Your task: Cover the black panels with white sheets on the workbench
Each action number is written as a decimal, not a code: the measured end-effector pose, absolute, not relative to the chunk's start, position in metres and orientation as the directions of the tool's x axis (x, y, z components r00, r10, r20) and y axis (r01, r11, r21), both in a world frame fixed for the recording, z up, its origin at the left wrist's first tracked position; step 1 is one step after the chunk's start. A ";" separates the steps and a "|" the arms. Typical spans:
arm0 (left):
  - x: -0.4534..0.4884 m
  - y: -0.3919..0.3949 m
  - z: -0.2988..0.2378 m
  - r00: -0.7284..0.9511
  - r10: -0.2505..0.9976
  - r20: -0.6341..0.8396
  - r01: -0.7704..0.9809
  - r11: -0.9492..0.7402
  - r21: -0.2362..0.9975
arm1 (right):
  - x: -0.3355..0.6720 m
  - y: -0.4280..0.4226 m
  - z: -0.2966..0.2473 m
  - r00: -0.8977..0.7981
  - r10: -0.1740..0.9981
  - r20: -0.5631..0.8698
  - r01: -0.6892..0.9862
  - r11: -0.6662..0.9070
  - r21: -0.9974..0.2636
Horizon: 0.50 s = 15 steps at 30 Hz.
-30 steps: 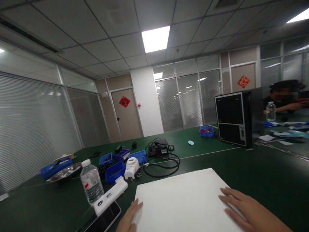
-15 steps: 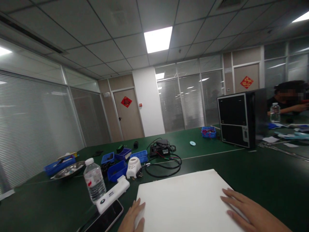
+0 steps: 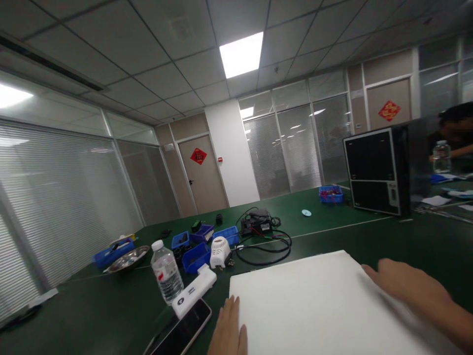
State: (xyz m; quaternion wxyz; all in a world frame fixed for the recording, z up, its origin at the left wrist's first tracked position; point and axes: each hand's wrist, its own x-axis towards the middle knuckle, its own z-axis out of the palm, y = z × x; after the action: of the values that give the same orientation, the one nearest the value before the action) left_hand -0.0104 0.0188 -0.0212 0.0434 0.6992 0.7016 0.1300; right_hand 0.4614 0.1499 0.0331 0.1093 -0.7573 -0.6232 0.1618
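A large white board [image 3: 314, 305] lies flat on the green table [image 3: 388, 241] in front of me. My left hand [image 3: 228, 331] rests flat at the board's near left edge, fingers stretched out. My right hand [image 3: 402, 285] lies on the board's right edge, fingers extended and a little blurred. Neither hand holds anything.
Left of the board lie a black phone [image 3: 185, 333], a white device [image 3: 194, 294] and a water bottle [image 3: 166, 271]. Behind them are blue bins [image 3: 195, 256], a white fan-like part [image 3: 219, 252], black cables [image 3: 266, 244] and a metal tray [image 3: 127, 259]. A black computer case [image 3: 377, 170] stands at the right, with another person [image 3: 456, 130] behind it.
The view has swung left and up, shifting everything rightward. My right hand has slid to the board's right edge; my left hand stays at the left edge.
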 end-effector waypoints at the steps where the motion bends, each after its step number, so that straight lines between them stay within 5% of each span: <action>1: -0.009 0.019 -0.020 -0.018 0.993 0.115 0.972 -0.009 0.233 | 0.454 0.150 0.034 0.178 0.979 -0.095 0.918 -0.200 -0.344; 7: -0.012 0.020 -0.022 -0.007 0.992 0.129 0.971 -0.024 0.237 | 0.445 0.149 0.035 0.238 0.960 -0.146 0.888 -0.276 -0.368; 15: -0.013 0.025 -0.021 -0.032 0.988 0.148 0.953 -0.015 0.304 | 0.478 0.161 0.002 0.161 0.985 0.062 0.786 -0.090 -0.611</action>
State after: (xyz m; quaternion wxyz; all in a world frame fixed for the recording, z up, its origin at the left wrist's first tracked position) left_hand -0.0127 0.0245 -0.0211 0.0553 0.6936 0.6996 0.1626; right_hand 0.4776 0.1613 0.0018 0.2655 -0.7141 -0.6201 0.1869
